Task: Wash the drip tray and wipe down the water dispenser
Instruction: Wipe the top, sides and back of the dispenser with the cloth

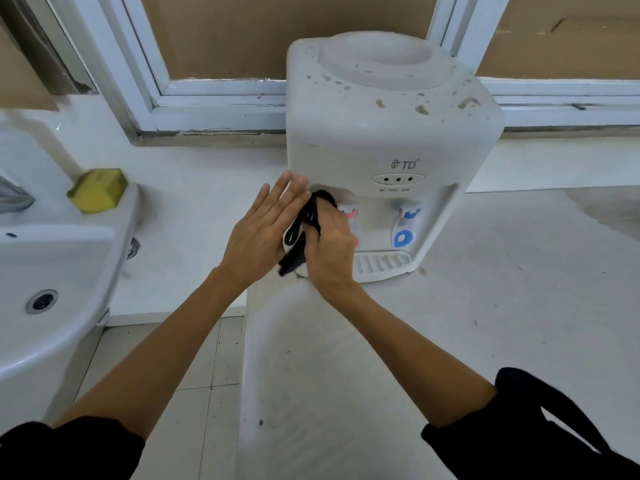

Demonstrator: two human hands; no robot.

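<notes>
A black cloth (310, 223) is gripped by the right hand (330, 251) and pressed on the front left of the water dispenser (388, 133), just beside the red tap (348, 211). The left hand (263, 230) is laid flat, fingers straight, against the dispenser's side. The drip tray (381, 265) is seated under the taps. If the cloth is dragged across the red lever, hot water could be released; spots on the top could be missed.

I see a white tabletop water dispenser (388, 133) standing upright on the pale worktop (519, 271), against the window frame. Its top is spotted with brownish stains around the bottle well. On its front are a red tap and a blue tap (406, 223). Below them, the white slotted drip tray (381, 263) sits in place at the base.
</notes>
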